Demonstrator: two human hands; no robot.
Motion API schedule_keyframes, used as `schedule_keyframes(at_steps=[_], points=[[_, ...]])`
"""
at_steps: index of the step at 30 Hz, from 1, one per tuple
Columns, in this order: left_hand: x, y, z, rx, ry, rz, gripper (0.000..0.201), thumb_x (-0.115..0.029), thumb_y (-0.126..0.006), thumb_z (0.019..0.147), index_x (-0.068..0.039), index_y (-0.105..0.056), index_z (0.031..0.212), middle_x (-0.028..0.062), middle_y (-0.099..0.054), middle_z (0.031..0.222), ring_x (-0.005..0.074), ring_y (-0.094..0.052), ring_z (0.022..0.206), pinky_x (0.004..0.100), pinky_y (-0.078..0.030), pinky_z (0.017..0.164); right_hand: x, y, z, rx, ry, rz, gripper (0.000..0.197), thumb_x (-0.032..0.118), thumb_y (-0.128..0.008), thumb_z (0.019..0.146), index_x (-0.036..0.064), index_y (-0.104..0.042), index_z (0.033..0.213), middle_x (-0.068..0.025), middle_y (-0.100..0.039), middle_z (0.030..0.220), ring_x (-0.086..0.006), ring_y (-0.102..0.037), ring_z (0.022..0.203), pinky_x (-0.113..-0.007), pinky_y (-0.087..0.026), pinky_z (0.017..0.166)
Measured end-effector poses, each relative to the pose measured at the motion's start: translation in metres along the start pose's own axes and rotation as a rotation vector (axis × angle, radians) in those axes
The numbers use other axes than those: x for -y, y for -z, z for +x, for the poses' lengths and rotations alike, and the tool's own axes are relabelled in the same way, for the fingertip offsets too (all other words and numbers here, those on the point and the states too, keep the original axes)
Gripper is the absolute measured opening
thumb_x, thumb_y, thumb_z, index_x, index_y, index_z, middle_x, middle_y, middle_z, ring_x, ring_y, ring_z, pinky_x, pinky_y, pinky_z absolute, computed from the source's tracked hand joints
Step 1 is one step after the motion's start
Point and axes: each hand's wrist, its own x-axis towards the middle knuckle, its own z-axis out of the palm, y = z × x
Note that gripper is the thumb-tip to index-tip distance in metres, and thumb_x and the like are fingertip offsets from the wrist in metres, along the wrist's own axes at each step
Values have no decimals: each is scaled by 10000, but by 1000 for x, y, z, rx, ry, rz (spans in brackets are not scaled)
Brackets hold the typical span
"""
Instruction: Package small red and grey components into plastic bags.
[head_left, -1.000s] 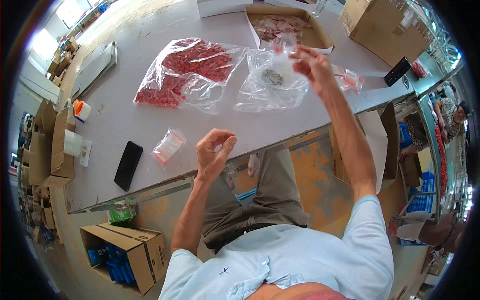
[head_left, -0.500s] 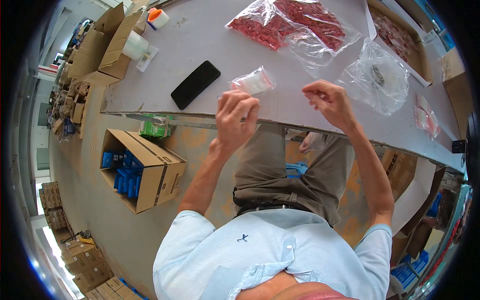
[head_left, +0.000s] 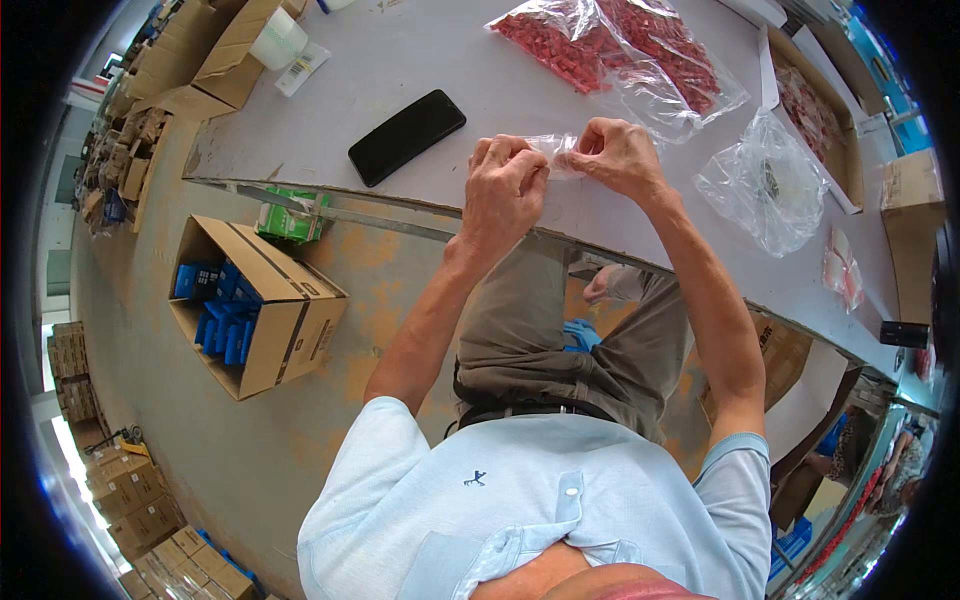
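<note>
Over the front part of the grey table, my two hands come together at a small clear plastic bag [head_left: 556,146]. My right hand [head_left: 622,160] pinches its right side between thumb and fingertips. My left hand [head_left: 503,190] is closed at the other side, with its fingers curled against the bag; the fingertips are partly hidden. A black phone [head_left: 407,138] lies to the left of my hands. Beyond them is a large clear bag of small red pieces [head_left: 570,45]. To the right rests a crumpled clear bag [head_left: 765,185] with small dark pieces inside.
An open carton with red pieces in plastic [head_left: 815,115] stands at the right; a small packet [head_left: 842,270] lies nearer. At the far left, an open cardboard box [head_left: 215,65] sits beside a white roll [head_left: 278,40]. On the floor, a carton [head_left: 290,345] holds blue boxes.
My hands have drawn together, and the small bag that lay on the table is now between them. My right hand has moved left and closed on it. The view has shifted slightly.
</note>
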Motion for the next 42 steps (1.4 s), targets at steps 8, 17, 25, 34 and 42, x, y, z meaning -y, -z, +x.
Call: schedule_keyframes(at_steps=[8,17,25,34,42], points=[[8,0,-8,-124,52,-68,122,-41,-770,825,-34,-757,946,105,-732,1036,290,-663,981,407,-549,891,-12,-1,-3,38,-48,280,208,235,-790,894,30,-781,927,-68,-738,795,-137,-672,668,-308,-549,624],[1,-2,-6,-125,31,-17,102,-21,-761,801,-25,-749,903,108,-730,1011,294,-664,972,405,-546,888,-34,9,-13,95,-113,863,168,149,-814,893,41,-697,949,-13,-669,788,-83,-607,627,-248,-484,526],[-16,-6,5,-193,-25,63,275,-97,-781,805,-65,-730,1074,99,-703,1126,313,-602,1136,451,-451,1025,-53,15,-40,14,-68,969,208,90,-818,893,87,-625,969,22,-631,769,-61,-580,619,-218,-459,517],[-83,-62,48,258,-77,-235,236,-119,-838,811,-55,-761,1025,78,-741,974,287,-652,1022,418,-490,929,-67,50,-89,-236,133,576,302,165,-863,881,34,-653,1055,3,-672,866,-22,-577,684,-208,-468,562],[-106,-115,32,232,489,-1054,108,-89,-780,928,-54,-765,1029,14,-748,920,78,-648,797,257,-501,731,-98,50,-109,-329,-47,995,211,165,-777,962,29,-720,1113,-7,-710,886,-53,-611,771,-228,-498,687]])
